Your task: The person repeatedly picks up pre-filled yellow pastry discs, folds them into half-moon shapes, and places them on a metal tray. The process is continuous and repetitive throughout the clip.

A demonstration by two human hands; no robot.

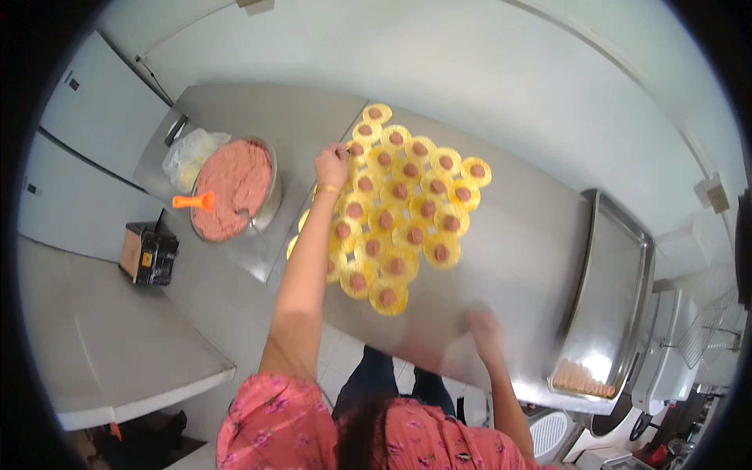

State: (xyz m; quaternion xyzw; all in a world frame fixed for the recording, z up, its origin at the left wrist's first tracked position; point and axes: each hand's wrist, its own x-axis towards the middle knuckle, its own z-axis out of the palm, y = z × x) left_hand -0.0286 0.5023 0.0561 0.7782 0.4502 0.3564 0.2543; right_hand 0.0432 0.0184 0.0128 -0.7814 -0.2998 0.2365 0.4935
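Note:
Many thin yellow tortillas (392, 295) lie in overlapping rows on a steel table, most with a dab of pink-brown meat paste (442, 253) in the middle. My left hand (332, 166) reaches far across to the upper left of the rows. Its fingers are closed at the rim of a tortilla (359, 159) with a dab of paste, seeming to pinch it; the fingertips are partly hidden. My right hand (484, 333) hovers by the table's near edge, apart from the tortillas, and its fingers are blurred. My left forearm covers some tortillas at the left.
A large metal bowl (276, 192) heaped with pink meat paste stands left, with an orange-handled tool (196, 201) and a metal utensil in it. Behind it is a plastic bag (190, 157). At right lies a metal tray (607, 282) with a row of rolled tortillas (583, 380) at its near end.

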